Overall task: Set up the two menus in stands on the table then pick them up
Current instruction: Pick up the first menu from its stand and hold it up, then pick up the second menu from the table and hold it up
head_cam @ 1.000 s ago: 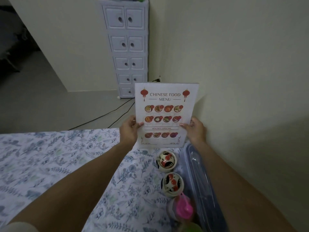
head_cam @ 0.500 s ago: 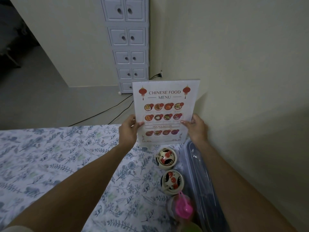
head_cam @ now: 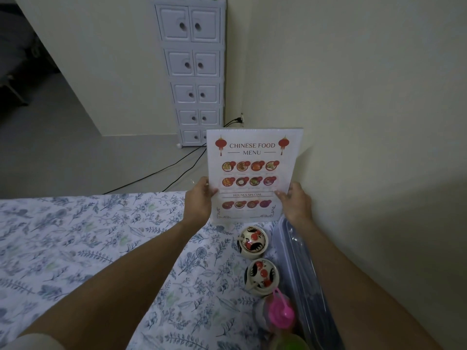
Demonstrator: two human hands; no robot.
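A white "Chinese Food Menu" sheet (head_cam: 252, 173), apparently in a clear stand, is held upright at the far right corner of the table (head_cam: 75, 248), next to the wall. My left hand (head_cam: 199, 200) grips its left edge and my right hand (head_cam: 294, 202) grips its right edge. Its bottom edge sits at or just above the floral tablecloth; I cannot tell if it touches. I see no second menu.
Two small rooster-painted lidded pots (head_cam: 252, 242) (head_cam: 262, 276) stand just before the menu. A clear plastic container (head_cam: 300, 269) lies along the wall. A pink-capped bottle (head_cam: 275, 311) is nearer me. A white drawer tower (head_cam: 194, 72) and cables are on the floor beyond.
The menu stays held in both hands and has barely shifted; mainly the view has tilted slightly, so the menu sits a little lower against the wall corner.
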